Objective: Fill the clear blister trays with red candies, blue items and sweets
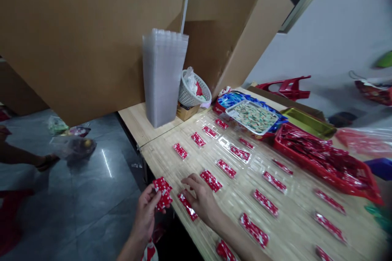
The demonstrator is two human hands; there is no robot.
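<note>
Left hand (146,209) pinches red packets (163,194) together — presumably leaving the right hand (202,200) free, fingers loosely parted over a laid-out packet (187,206), contact there unclear.

Wooden table (154,153), clear trays (228,142), red basket (376,191)

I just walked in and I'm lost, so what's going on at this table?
A person's left hand holds some red-and-white packets, while the open right hand is over another packet. More packets sit in clear plastic trays spread across the wooden table. A red basket is heaped with similar ones.
</note>
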